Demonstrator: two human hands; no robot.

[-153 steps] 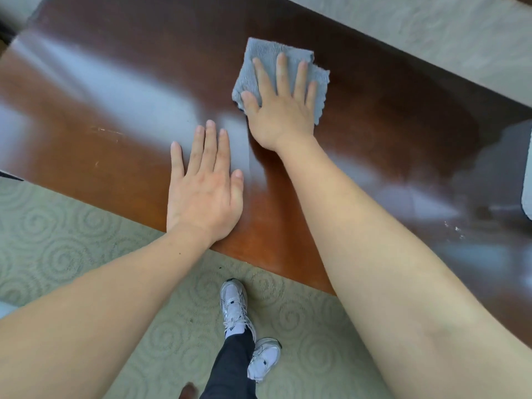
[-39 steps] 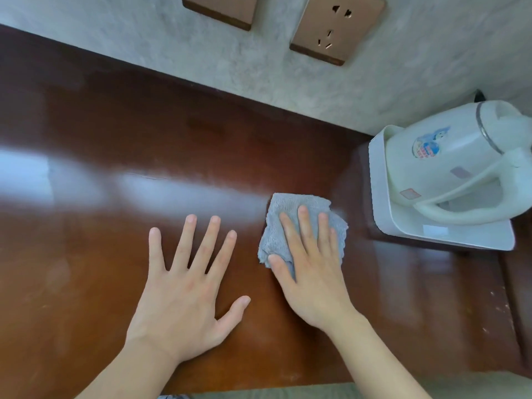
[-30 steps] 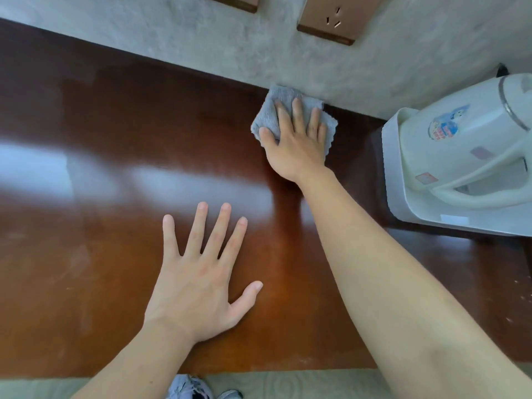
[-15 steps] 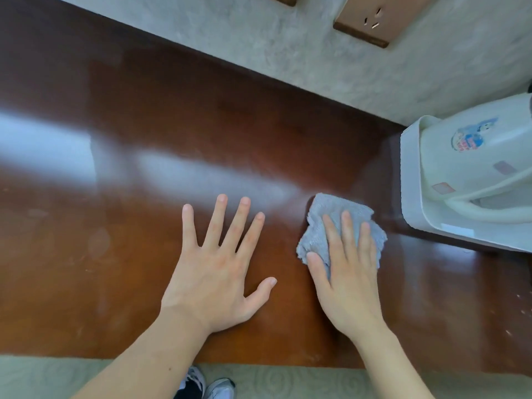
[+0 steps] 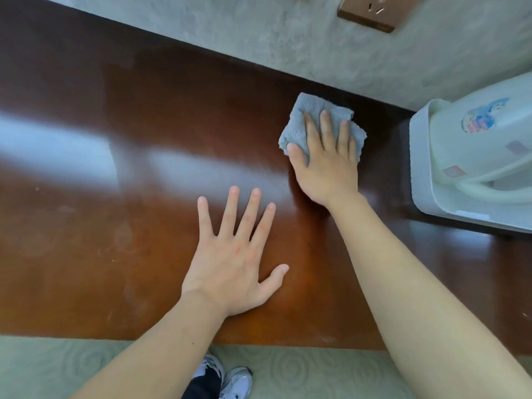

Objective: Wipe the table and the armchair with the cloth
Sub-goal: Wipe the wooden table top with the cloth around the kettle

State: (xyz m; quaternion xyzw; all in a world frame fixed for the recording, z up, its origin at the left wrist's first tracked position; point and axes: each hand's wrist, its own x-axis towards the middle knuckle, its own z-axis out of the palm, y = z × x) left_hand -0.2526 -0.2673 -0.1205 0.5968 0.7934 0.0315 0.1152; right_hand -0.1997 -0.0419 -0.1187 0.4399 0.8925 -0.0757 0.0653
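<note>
A glossy dark brown wooden table (image 5: 121,231) fills most of the view and runs along a grey wall. My right hand (image 5: 325,165) lies flat on a folded grey cloth (image 5: 305,110) and presses it onto the tabletop near the wall. Fingers cover much of the cloth. My left hand (image 5: 233,260) rests flat on the wood closer to the front edge, fingers spread, holding nothing. No armchair is in view.
A white electric kettle (image 5: 483,145) stands on a white tray (image 5: 420,180) at the right, close to the cloth. A copper-coloured wall socket (image 5: 371,10) sits above. Patterned green carpet (image 5: 57,367) and my shoes (image 5: 230,378) show below the table edge.
My right hand has pushed the cloth away from the front part of the table, up toward the wall. My left hand has stayed flat in place.
</note>
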